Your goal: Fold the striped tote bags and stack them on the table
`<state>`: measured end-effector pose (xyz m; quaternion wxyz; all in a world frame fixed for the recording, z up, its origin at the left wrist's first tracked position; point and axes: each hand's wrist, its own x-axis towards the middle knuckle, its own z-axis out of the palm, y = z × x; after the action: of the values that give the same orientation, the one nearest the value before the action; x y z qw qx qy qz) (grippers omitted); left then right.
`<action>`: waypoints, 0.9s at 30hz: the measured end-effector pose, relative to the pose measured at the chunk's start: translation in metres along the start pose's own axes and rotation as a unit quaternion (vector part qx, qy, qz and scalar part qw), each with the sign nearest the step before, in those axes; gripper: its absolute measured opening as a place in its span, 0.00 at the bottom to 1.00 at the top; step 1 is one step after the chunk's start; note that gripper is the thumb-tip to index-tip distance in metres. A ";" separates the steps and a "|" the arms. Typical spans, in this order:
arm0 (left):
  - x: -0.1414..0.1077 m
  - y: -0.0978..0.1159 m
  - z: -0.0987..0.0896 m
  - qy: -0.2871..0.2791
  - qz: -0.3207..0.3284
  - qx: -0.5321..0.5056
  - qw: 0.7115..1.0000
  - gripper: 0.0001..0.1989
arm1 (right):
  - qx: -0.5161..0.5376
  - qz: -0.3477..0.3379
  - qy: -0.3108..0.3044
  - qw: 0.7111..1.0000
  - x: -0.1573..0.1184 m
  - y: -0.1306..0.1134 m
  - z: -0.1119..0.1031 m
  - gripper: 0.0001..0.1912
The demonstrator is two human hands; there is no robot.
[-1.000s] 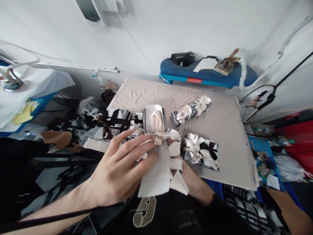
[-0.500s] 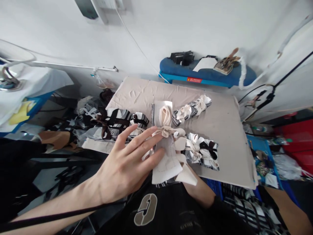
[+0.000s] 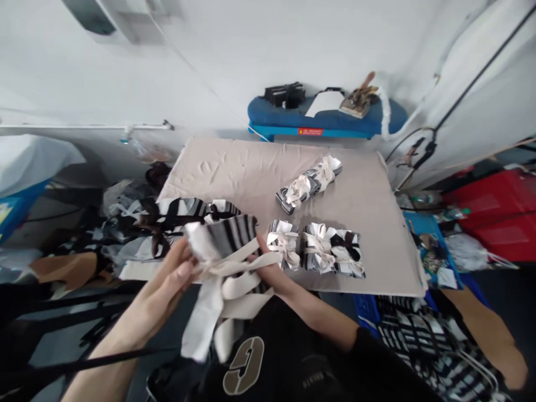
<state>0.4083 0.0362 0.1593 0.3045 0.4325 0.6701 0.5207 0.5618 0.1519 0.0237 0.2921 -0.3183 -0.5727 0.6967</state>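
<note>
Presently we observe a striped fabric bundle (image 3: 221,237) with cream ties (image 3: 238,265) held over the near edge of the bench (image 3: 268,167), left hand (image 3: 165,279) pinching its left end, fingers blurred, right hand (image 3: 272,269) partly hidden beneath it, grip hard to make out, tied bundles (image 3: 322,251) lying just beside it.

The striped cloth bundle (image 3: 221,237) is matt and woven, tied with soft, matt cream cloth strips (image 3: 234,290). The desk (image 3: 234,167) is topped with wrinkled, matt beige cloth, and the red bin (image 3: 494,212) beyond its right edge looks like smooth plastic.
</note>
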 end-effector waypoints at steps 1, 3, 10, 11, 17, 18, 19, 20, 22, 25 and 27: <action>0.000 -0.016 0.000 -0.024 -0.059 -0.009 0.998 0.24 | 0.004 0.002 0.009 1.000 -0.001 0.005 0.006 0.38; 0.001 -0.047 0.002 -0.036 -0.153 0.013 0.987 0.26 | 0.009 0.011 0.021 1.000 0.000 0.016 0.019 0.37; 0.046 -0.122 0.019 0.016 -0.197 0.066 0.978 0.30 | -0.058 0.072 0.012 0.996 0.012 0.019 0.014 0.26; 0.056 -0.128 0.022 0.016 -0.188 0.089 0.978 0.31 | -0.072 0.074 -0.007 0.995 0.008 0.013 0.004 0.25; 0.099 -0.147 0.080 -0.031 -0.171 0.335 0.926 0.44 | -0.126 0.049 0.051 0.990 -0.035 -0.008 -0.081 0.18; 0.103 -0.150 0.095 -0.060 -0.174 0.361 0.914 0.46 | -0.131 0.043 0.114 0.984 -0.037 -0.003 -0.092 0.19; 0.106 -0.153 0.109 -0.089 -0.174 0.371 0.908 0.47 | -0.136 0.045 0.172 0.975 -0.035 0.005 -0.101 0.19; 0.108 -0.158 0.120 -0.113 -0.173 0.365 0.908 0.48 | -0.140 0.058 0.216 0.964 -0.031 0.015 -0.107 0.21; 0.112 -0.172 0.131 -0.145 -0.166 0.314 0.924 0.49 | -0.140 0.101 0.252 0.952 -0.019 0.038 -0.113 0.26; 0.115 -0.201 0.121 -0.155 -0.183 0.167 0.956 0.41 | -0.116 0.146 0.249 0.950 0.002 0.068 -0.111 0.33; 0.114 -0.220 0.109 -0.139 -0.233 0.066 0.960 0.35 | -0.092 0.155 0.262 0.948 0.014 0.080 -0.108 0.37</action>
<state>0.3937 0.1672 -0.0769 0.4786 0.3514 0.7363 0.3247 0.6338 0.2149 -0.0714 0.2902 -0.5997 -0.4810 0.5698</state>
